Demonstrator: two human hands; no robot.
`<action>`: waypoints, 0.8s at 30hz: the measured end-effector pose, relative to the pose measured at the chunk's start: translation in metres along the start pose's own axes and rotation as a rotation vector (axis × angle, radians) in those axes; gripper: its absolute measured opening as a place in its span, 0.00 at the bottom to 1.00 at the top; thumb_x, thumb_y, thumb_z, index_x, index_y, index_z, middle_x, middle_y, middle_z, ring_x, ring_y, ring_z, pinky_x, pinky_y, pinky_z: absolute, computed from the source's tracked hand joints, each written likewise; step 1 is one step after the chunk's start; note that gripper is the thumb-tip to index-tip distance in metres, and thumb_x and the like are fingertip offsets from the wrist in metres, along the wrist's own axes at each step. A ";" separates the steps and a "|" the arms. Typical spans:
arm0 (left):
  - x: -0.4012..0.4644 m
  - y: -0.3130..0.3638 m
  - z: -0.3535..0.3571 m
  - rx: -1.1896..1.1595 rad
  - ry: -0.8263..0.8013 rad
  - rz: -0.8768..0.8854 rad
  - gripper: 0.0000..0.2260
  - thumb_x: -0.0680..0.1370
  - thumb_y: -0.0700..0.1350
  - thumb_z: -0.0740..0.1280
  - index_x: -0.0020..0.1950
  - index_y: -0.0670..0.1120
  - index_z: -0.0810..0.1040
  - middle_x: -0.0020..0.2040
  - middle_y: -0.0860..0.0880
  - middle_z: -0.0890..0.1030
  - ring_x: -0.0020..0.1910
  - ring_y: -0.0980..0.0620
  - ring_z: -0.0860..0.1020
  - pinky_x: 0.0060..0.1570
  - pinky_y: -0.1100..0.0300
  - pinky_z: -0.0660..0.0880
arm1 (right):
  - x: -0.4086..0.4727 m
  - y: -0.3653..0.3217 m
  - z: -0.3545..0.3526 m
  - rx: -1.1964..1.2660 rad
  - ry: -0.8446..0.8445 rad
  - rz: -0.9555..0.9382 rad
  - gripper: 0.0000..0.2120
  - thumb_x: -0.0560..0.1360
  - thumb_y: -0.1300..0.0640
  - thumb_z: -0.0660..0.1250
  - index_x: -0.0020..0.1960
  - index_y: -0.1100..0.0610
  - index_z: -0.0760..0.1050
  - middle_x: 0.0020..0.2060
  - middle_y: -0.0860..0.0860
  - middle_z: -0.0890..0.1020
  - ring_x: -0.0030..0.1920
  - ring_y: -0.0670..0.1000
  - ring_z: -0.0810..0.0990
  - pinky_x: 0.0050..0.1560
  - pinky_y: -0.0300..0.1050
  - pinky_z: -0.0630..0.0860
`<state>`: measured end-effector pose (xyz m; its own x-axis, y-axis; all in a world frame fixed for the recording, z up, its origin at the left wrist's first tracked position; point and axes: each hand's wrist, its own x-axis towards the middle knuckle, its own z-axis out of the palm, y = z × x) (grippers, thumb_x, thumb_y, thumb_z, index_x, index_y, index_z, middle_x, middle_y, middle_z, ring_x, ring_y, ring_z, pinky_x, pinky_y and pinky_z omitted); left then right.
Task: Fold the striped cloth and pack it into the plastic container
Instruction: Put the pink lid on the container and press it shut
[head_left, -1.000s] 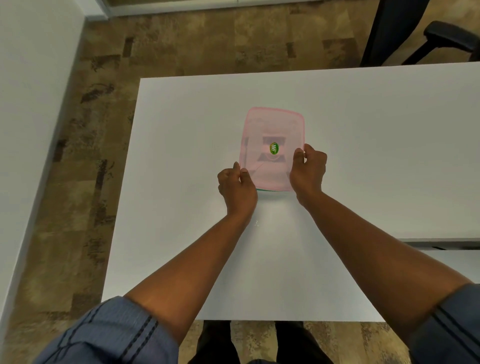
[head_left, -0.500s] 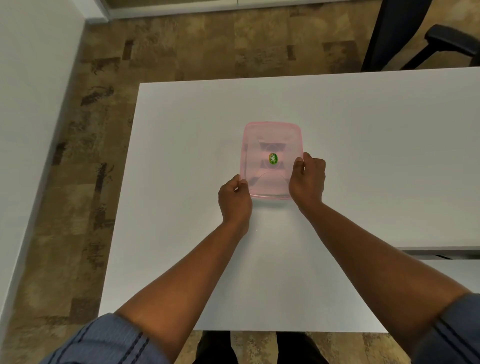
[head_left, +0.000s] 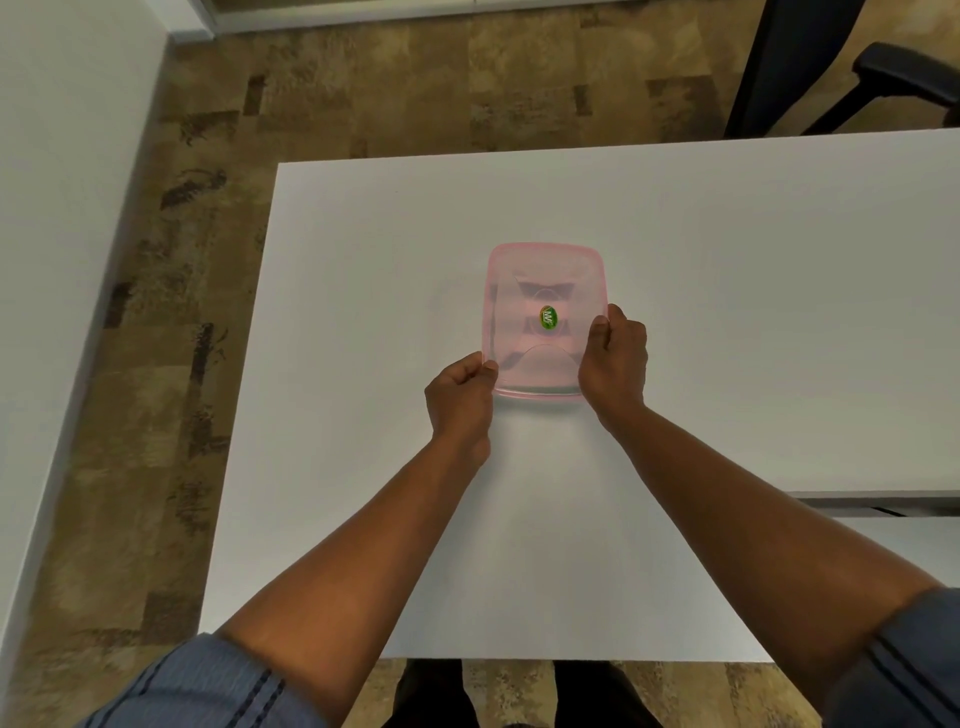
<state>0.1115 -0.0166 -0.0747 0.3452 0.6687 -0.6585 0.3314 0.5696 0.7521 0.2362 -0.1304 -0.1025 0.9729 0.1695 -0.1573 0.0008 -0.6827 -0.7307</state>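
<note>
A single head-worn wide-angle camera looked forward and steeply down from above the near edge of the white table (head_left: 727, 312), with both forearms reaching away from the lens into the middle of the frame. The view sat close over the tabletop. It faced the far edge, taking in patterned floor (head_left: 363, 78) beyond, a wall (head_left: 62, 208) at left, and a dark chair (head_left: 831, 67) at top right.

A translucent pink plastic container (head_left: 546, 291) is gripped on a white table (head_left: 727, 312).
Its near corners are pinched by the left hand (head_left: 460, 402) and right hand (head_left: 615, 364).
</note>
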 end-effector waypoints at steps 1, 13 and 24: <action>0.001 -0.001 -0.001 -0.004 -0.005 -0.004 0.13 0.77 0.39 0.72 0.61 0.43 0.82 0.56 0.50 0.84 0.57 0.50 0.82 0.65 0.55 0.76 | -0.001 0.000 0.000 -0.005 0.000 -0.002 0.16 0.84 0.51 0.50 0.58 0.60 0.73 0.52 0.61 0.74 0.49 0.60 0.76 0.50 0.54 0.75; 0.008 0.012 -0.002 0.216 -0.098 0.030 0.14 0.76 0.35 0.68 0.60 0.47 0.80 0.50 0.51 0.82 0.51 0.50 0.81 0.56 0.55 0.80 | -0.006 0.007 0.001 0.032 -0.044 -0.038 0.19 0.84 0.46 0.47 0.60 0.55 0.71 0.45 0.58 0.76 0.42 0.58 0.75 0.43 0.47 0.68; 0.044 0.046 0.024 0.490 -0.025 0.359 0.19 0.83 0.54 0.59 0.63 0.43 0.80 0.62 0.45 0.82 0.60 0.44 0.79 0.64 0.50 0.76 | -0.046 0.016 -0.004 -0.020 -0.104 0.010 0.19 0.84 0.47 0.51 0.67 0.55 0.71 0.57 0.58 0.78 0.57 0.59 0.77 0.52 0.49 0.70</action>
<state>0.1633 0.0273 -0.0693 0.5284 0.7636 -0.3710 0.5547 0.0204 0.8318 0.1920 -0.1519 -0.1045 0.9437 0.2349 -0.2330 -0.0029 -0.6984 -0.7157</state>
